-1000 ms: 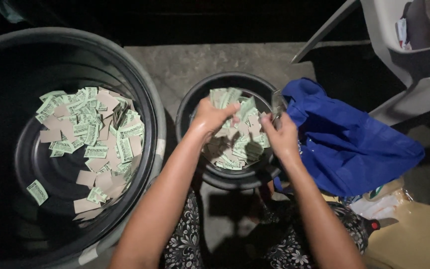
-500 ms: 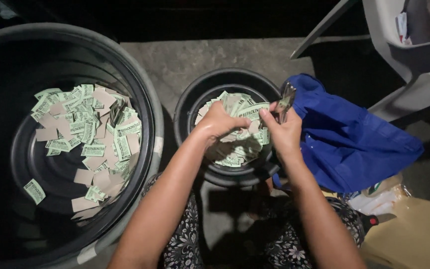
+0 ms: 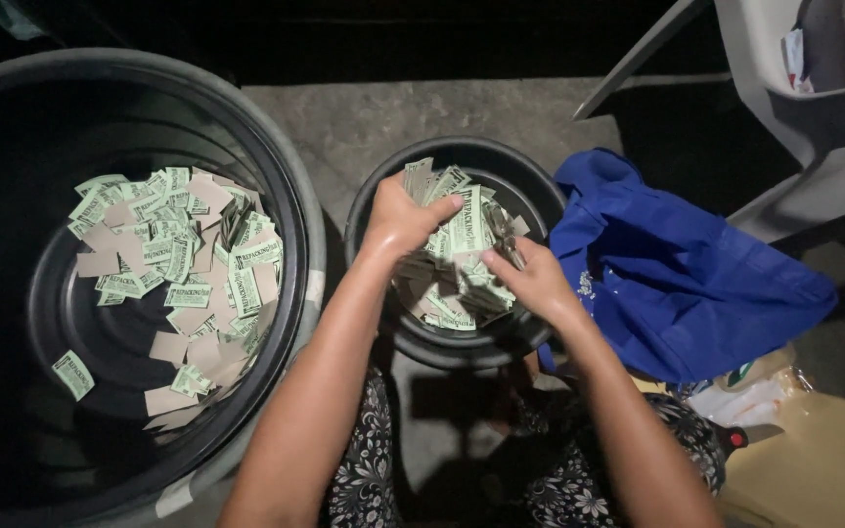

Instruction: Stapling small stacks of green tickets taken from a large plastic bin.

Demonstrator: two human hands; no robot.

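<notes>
Green slips [image 3: 466, 230] gripped by left hand [image 3: 398, 220] and right hand [image 3: 530, 279] fingers over small bucket [image 3: 530, 191]; many slips already in large tub [image 3: 290, 210], pile left.

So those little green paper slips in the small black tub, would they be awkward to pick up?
Probably light and floppy: the green slips look thin and flat, and several bend where the left hand lifts a bunch. They lie loose and overlapping in the small black tub, so a handful would likely shed a few. The right hand rests on the pile.
</notes>
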